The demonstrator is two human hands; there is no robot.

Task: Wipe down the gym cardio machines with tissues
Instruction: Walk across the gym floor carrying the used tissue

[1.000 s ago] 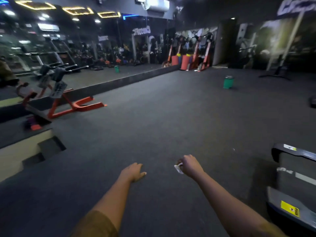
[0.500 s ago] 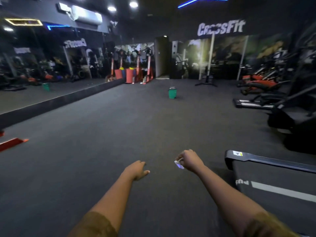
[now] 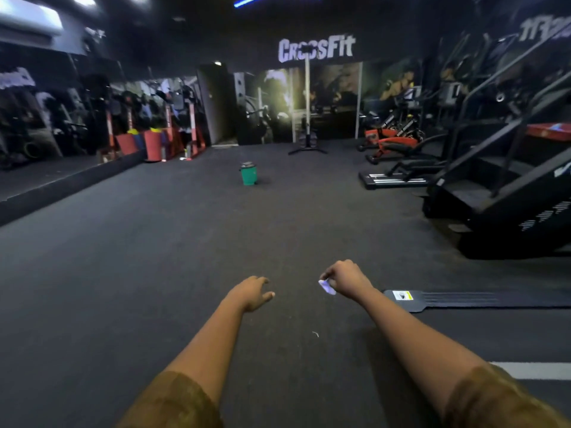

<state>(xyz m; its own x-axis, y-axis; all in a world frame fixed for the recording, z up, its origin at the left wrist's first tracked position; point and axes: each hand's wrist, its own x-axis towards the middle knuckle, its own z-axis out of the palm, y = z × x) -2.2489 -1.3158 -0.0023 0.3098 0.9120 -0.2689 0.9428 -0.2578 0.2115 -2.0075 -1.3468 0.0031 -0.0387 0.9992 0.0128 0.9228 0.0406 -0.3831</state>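
Seemingly between machines, the head view showed the right hand (image 3: 346, 278) pinching a small crumpled tissue (image 3: 327, 287) just below frame centre, while the left hand (image 3: 251, 293) hung empty, fingers loosely spread. A treadmill (image 3: 463, 299) deck lay at lower right, a stair climber (image 3: 509, 193) at right. So small a scrap, lightly pinched, could slip to the floor (image 3: 154, 257) or smear rather than clean.

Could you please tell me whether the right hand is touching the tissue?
Touching. The head view shows the right hand pinching the white tissue, which pokes out from its curled fingers.
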